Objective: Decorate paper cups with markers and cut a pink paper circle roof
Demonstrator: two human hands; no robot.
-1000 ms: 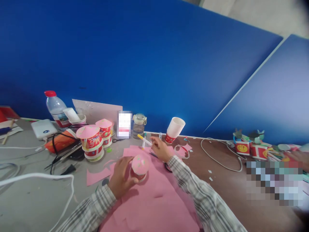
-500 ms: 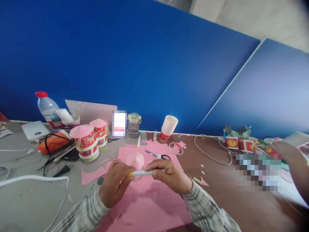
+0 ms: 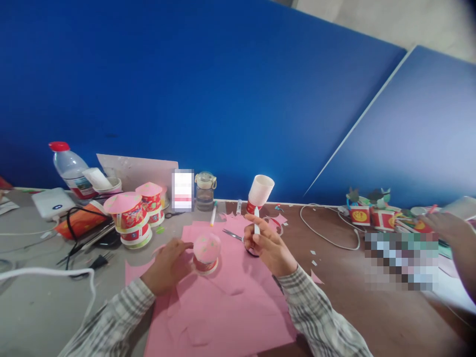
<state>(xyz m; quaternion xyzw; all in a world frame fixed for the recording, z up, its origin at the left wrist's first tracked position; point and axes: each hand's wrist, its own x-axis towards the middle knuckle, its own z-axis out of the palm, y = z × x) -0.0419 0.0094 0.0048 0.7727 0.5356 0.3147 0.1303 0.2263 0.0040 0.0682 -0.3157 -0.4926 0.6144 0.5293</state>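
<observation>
A small red paper cup with a pink paper cone lid (image 3: pixel 206 253) stands on a large pink paper sheet (image 3: pixel 226 307). My left hand (image 3: pixel 169 265) curls around its left side and steadies it. My right hand (image 3: pixel 266 245) is closed around a white marker pen (image 3: pixel 256 227), held upright to the right of the cup. Scissors (image 3: pixel 234 236) lie on the pink sheet just behind my right hand.
Stacked red cups with pink lids (image 3: pixel 128 219) stand at the left, near a water bottle (image 3: pixel 70 168), cables and a power bank (image 3: pixel 52 202). A tilted paper cup (image 3: pixel 260 192) and a glass jar (image 3: pixel 205 185) sit by the blue wall. Another person's hand (image 3: pixel 455 235) works at the right.
My hands, which held the pen together over the cup, have separated. The right hand has lifted the pen upright to the right; the left hand has settled on the cup.
</observation>
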